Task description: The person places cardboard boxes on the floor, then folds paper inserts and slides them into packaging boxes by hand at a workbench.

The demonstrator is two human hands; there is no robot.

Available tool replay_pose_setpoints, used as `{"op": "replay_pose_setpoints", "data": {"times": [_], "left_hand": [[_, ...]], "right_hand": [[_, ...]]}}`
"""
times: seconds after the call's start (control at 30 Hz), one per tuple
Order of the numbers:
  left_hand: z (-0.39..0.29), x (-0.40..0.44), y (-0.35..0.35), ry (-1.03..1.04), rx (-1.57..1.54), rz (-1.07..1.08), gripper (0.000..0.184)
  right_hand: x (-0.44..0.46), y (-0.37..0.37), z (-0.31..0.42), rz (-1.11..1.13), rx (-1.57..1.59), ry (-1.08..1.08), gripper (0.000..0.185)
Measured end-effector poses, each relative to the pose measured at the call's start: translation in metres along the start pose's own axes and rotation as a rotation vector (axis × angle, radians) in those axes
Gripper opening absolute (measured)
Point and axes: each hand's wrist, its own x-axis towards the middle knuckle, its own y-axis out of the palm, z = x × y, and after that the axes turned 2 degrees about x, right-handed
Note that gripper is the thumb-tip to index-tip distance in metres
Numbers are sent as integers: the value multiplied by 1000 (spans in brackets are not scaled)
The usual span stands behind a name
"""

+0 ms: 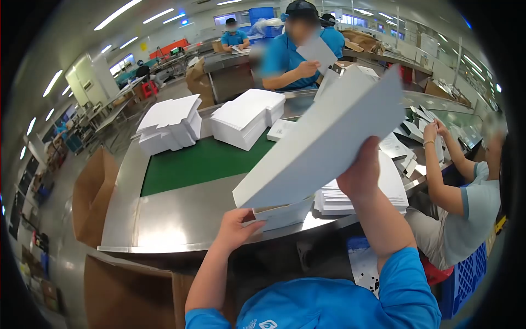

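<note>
A large white cardboard piece (323, 145), folded along its length, is tilted up over the near edge of the bench. My right hand (361, 170) grips it from the right, thumb on its face and fingers hidden behind. At its lower left corner, my left hand (238, 227) is closed with thumb and fingers on the edge of a white cardboard piece (287, 215) under the raised one. I cannot tell whether the two pieces are joined. Beside my right wrist lies a stack of white sheets (392, 186), partly covered by my arm.
Two stacks of flat white cartons (170, 120) (246, 115) stand on a green belt (205, 166) set in the metal bench (181, 211). Brown cartons (96, 197) are at the left. A co-worker (298, 49) holds a white card across the bench; another person (466, 181) handles pieces at right.
</note>
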Motion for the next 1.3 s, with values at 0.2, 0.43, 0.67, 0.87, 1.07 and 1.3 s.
{"op": "replay_pose_setpoints", "data": {"times": [0.2, 0.43, 0.67, 0.87, 1.07, 1.3], "left_hand": [[2, -3, -7, -17, -20, -45, 29], [1, 3, -6, 10, -47, -36, 28], [6, 4, -8, -23, -60, -49, 27], [2, 5, -7, -13, -32, -28, 27], [9, 2, -5, -22, -58, -66, 28], [26, -16, -1, -150, 196, 32, 31]], "right_hand": [[5, -11, -14, 197, -218, 42, 28], [20, 27, 5, 382, -462, 314, 21], [24, 41, -4, 310, -828, 6, 44], [36, 62, 33, 461, -1236, -582, 37], [1, 38, -1, 786, -1568, -312, 18], [-31, 12, 13, 664, -1388, -347, 34]]}}
